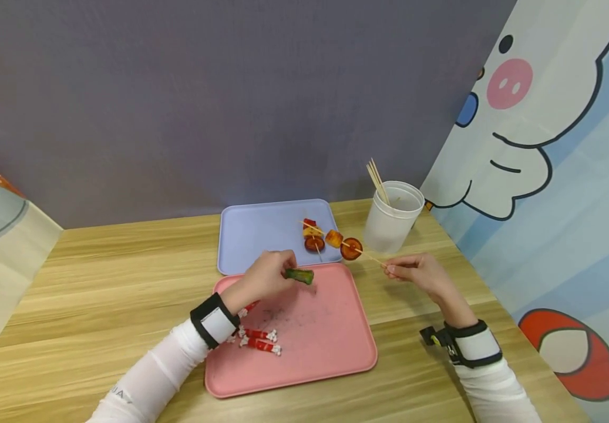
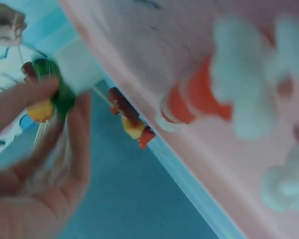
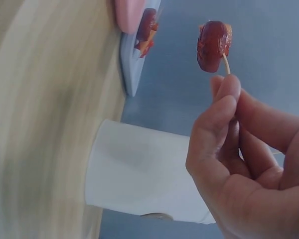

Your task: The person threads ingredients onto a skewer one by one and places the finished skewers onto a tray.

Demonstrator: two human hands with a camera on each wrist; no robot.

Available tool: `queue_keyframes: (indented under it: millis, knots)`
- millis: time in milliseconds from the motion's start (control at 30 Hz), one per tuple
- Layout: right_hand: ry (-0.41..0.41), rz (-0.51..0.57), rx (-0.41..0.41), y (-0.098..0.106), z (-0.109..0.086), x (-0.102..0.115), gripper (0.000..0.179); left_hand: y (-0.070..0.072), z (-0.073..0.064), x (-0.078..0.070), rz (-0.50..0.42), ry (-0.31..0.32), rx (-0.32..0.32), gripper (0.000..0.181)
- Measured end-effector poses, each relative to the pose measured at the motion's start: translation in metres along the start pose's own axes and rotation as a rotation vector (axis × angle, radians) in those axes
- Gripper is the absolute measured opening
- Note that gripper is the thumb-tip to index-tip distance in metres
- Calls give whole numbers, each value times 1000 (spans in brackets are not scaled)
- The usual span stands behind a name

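Observation:
My left hand pinches a dark green vegetable piece between thumb and fingers, above the far part of the pink tray. My right hand pinches the near end of a thin wooden skewer, right of the trays. Threaded on it are a glossy brown round piece and an orange-yellow chunk; the skewer's bare tip points left toward the blue tray. In the left wrist view, the green piece overlaps the held skewer's food; contact between them cannot be told.
Another loaded skewer with red, yellow and brown pieces lies on the blue tray. Several red pieces with white puffy ends lie at the pink tray's left. A white tub with bare skewers stands behind my right hand.

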State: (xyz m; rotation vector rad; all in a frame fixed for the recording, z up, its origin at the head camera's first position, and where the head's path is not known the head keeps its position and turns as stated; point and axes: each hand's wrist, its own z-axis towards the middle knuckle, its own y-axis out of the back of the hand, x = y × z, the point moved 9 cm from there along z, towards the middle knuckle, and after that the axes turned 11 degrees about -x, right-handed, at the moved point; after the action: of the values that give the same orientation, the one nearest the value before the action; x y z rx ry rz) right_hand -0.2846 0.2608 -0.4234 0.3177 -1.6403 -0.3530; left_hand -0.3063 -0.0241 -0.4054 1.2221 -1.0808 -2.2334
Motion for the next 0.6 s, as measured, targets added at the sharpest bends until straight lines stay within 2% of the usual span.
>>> queue_keyframes:
  millis: [133,267,433,600]
  knots:
    - [13,39,7,-1,0,8,37,33,-1,12,-121,143,-219,19]
    - [41,62,9,-2,0,18,34,63,-3,23,-186,231,-394,19]
    - [72,40,-3,-5,-2,29,32,90,-4,34,-312,289,-532,23]
    - [97,23,-6,-7,-5,38,32,108,-7,43,-461,325,-652,28]
